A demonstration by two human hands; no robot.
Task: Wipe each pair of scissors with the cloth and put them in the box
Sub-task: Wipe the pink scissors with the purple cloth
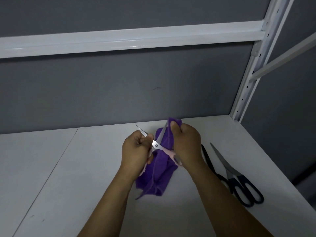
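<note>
- One lot waits nearest you: black scissors [239, 183] lie flat on the shelf [77, 177], just right of your right forearm, blades pointing away. Neither hand touches them. Can't tell if that's one pair or two.
- Cloth [159, 177]: the lower end sags onto the shelf between your forearms, and the upper end is bunched in your right hand.
- Left hand [136, 149]: fist curled round the pink scissors [156, 145], on one handle and the blade root just left of the pivot. Finger placement underneath is hidden. Use it as the anchor and don't let it creep up the edge.
- Pink scissors are wide open in an X, held off the shelf, pivot between your two fists. The second pink handle runs under your right wrist.
- Right hand [186, 144]: fist gripping the cloth, thumb pressing it near the top. The far blade lies against the cloth just left of that thumb, tip lost in the fold. The other blade sticks out bare, up-left past your left knuckles.
- Step, as I read it: wiping the first blade. Stroke from pivot to tip with your thumb on the flat, never across the edge. Keep a thick fold between skin and steel.
- Likely still to do: the bare blade, the pivot and the handles. Then close the blades before boxing.
- Box: not in view, so locate it before you let go.
- Far: grey back panel [102, 91] and white rail [119, 40], both irrelevant.
</note>
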